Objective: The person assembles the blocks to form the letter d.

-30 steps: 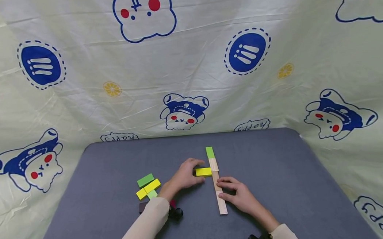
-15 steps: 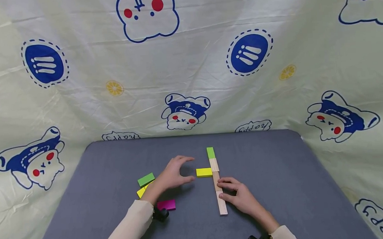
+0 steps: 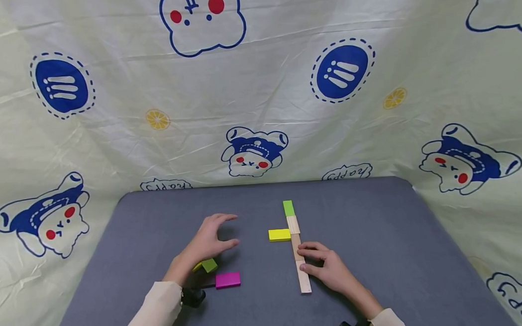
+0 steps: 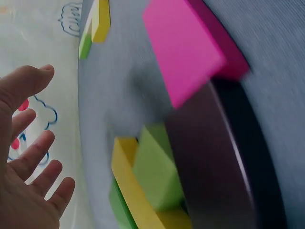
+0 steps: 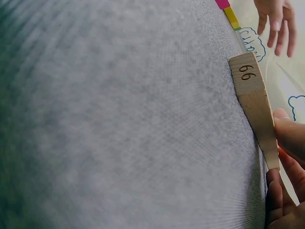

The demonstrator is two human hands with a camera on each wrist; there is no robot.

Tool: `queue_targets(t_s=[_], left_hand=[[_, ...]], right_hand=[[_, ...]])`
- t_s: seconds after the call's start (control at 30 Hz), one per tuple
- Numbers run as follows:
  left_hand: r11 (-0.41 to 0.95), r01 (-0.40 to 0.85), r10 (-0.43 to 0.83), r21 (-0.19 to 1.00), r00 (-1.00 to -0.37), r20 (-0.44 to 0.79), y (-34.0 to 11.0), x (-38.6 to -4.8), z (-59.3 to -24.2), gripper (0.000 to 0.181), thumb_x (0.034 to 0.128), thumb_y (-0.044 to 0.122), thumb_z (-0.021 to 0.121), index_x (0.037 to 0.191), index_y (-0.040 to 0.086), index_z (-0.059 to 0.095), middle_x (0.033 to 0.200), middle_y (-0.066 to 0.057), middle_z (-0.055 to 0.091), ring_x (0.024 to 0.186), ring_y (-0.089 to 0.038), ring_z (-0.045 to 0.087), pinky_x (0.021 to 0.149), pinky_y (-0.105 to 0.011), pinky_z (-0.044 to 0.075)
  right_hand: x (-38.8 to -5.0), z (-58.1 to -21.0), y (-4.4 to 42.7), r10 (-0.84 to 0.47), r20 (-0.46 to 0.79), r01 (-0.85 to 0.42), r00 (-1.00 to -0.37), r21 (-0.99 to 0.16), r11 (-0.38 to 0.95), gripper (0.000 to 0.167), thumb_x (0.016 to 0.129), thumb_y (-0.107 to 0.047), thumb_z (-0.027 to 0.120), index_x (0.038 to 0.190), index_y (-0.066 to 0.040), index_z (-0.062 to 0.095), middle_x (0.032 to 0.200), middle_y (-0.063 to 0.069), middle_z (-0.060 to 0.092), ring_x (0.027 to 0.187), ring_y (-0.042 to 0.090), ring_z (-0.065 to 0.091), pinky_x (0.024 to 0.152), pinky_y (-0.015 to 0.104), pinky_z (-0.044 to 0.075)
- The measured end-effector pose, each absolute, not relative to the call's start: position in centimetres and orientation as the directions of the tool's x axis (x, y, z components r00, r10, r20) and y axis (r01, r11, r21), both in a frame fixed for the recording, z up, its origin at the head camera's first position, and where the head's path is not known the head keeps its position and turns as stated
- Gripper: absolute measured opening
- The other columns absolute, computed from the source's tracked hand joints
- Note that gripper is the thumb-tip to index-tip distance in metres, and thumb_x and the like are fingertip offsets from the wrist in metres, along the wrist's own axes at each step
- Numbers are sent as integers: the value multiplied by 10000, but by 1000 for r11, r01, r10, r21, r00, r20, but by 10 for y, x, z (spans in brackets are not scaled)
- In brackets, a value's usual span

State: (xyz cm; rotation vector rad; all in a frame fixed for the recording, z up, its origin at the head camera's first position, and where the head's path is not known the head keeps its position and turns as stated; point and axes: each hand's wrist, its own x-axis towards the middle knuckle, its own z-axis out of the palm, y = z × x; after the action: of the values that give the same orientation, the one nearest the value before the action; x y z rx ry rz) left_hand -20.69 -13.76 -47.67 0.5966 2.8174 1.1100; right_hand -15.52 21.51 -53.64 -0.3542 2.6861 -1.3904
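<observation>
My left hand [image 3: 208,239] hovers with spread fingers and holds nothing, over the loose blocks on the left. Beneath and beside it lie a magenta block [image 3: 228,279], a dark brown block [image 4: 214,157], a green block [image 4: 157,171] and yellow blocks [image 4: 127,179], partly hidden by the arm in the head view. My right hand [image 3: 328,268] rests its fingertips against the right side of a straight row of plain wooden blocks [image 3: 303,278]. A green block [image 3: 288,208] forms the row's far end. A yellow block [image 3: 279,235] juts left from the row.
A dark grey table [image 3: 363,216] carries all the blocks. Behind it hangs a pale printed cloth [image 3: 274,82]. A number is marked on the end of a wooden block [image 5: 250,109] in the right wrist view.
My left hand has let go of the yellow block beside the row and moved left to above the loose blocks. The right hand and the row have stayed in place.
</observation>
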Motion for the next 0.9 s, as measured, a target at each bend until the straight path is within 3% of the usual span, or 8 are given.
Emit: queue_targets(t_s=[0.57, 0.73, 0.9], left_hand=[[694, 276, 264, 665, -957, 121, -197, -198, -493, 629, 879, 217, 810, 1442, 65, 573, 1409, -206, 587, 1287, -435, 537, 1057, -636, 433], [691, 262, 246, 673, -962, 122, -207, -196, -501, 623, 871, 164, 810, 1435, 51, 569, 1320, -206, 626, 1100, -371, 616, 892, -517, 531], [696, 236, 229, 678, -968, 101, -211, -196, -504, 605, 873, 108, 798, 1428, 44, 566, 1280, -203, 639, 982, -273, 608, 790, -386, 500]], right_hand=[[-154, -537, 214, -252, 49, -185, -967, -812, 553, 350, 877, -194, 821, 1215, -122, 768, 1315, 7, 671, 1248, 264, 602, 938, 302, 492], [-154, -537, 215, -262, 62, -202, -963, -811, 550, 348, 888, -218, 813, 1217, -116, 766, 1314, 26, 671, 1235, 284, 607, 913, 299, 489], [-154, -537, 216, -268, 69, -211, -961, -812, 545, 351, 890, -232, 811, 1219, -119, 765, 1319, 22, 667, 1239, 291, 603, 912, 304, 487]])
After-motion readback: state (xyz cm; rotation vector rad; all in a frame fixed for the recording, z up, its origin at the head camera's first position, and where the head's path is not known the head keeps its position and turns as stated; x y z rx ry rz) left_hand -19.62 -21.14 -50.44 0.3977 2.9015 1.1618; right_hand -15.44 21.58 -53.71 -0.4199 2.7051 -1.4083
